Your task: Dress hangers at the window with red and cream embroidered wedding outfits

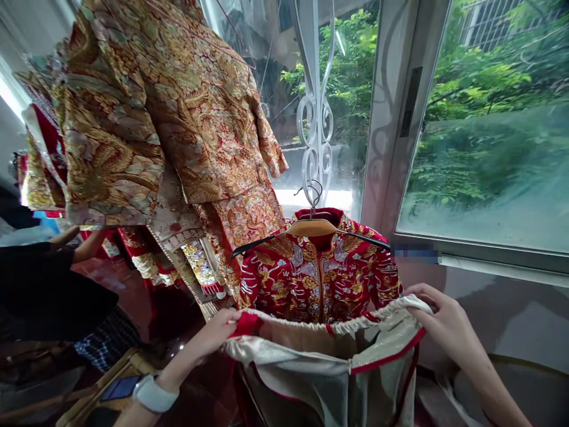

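Between my hands a skirt [311, 379] is stretched wide by its gathered elastic waistband, its cream lining and red trim showing. My left hand [217, 332] pinches the waistband at the left end, by a red patch. At the other end my right hand [442, 320] grips the white edge. Just beyond the skirt hangs a red jacket [306, 273] with gold and silver embroidery. It is on a wooden hanger [311, 228] with a metal hook, and black hanger arms lie over its shoulders. The skirt hides the jacket's lower part.
Gold embroidered jackets [204, 118] hang at upper left, with more garments below. A person in dark clothes [40, 290] stands at the left, near a wooden-framed stand [93, 397] with a phone-like device. Windows [489, 130] and a white scrolled bar [315, 118] are behind.
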`<move>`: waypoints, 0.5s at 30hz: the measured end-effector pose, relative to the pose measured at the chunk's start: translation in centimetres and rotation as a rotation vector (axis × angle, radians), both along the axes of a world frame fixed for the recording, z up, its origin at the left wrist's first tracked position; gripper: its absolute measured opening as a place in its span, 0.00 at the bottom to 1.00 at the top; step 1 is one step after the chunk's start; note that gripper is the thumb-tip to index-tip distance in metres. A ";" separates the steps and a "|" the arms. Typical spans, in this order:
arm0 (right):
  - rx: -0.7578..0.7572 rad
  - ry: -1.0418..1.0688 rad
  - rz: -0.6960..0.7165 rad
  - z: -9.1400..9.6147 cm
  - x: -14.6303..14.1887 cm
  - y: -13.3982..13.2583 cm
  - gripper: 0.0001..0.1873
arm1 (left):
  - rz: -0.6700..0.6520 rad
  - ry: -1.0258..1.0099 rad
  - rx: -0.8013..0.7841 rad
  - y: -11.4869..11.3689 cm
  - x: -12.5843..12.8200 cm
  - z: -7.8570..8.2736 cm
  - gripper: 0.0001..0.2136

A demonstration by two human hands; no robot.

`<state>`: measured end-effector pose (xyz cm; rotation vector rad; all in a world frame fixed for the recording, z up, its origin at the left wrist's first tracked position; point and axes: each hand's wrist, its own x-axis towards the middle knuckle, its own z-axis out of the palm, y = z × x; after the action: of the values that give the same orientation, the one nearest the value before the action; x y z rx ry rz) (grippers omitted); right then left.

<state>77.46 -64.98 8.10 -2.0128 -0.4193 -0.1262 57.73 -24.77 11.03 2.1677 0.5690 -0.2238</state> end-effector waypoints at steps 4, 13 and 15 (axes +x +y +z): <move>-0.026 -0.047 -0.029 0.7 1.9 1.7 0.16 | 0.082 -0.118 -0.269 0.0 2.0 3.2 0.12; -0.451 -0.056 -0.014 -0.1 6.1 5.1 0.15 | 0.205 -0.244 -0.090 1.2 5.4 5.9 0.19; -0.541 -0.049 -0.009 0.2 4.9 5.2 0.14 | 0.160 -0.252 -0.025 1.0 5.8 6.1 0.17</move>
<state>82.33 -59.74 8.29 -2.5475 -0.5155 -0.0718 63.56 -23.77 17.18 2.0730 0.5871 0.1271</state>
